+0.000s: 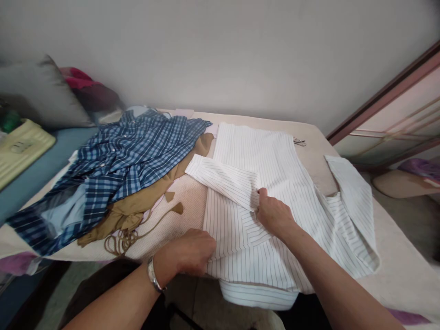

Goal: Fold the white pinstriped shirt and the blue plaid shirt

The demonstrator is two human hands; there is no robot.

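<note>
A white shirt with thin dark stripes lies spread on the padded table, its near end hanging over the front edge. One sleeve is folded across the body and points left; the other sleeve lies bent at the right. My right hand pinches the folded sleeve near the middle of the shirt. At the shirt's near left edge, my left hand is closed on the fabric, its fingertips partly hidden. A silver bracelet circles my left wrist.
Left of the shirt, a blue plaid shirt lies over a brown garment with tasselled cords. A yellow basket and grey cushion stand farther left. A wall closes off the back.
</note>
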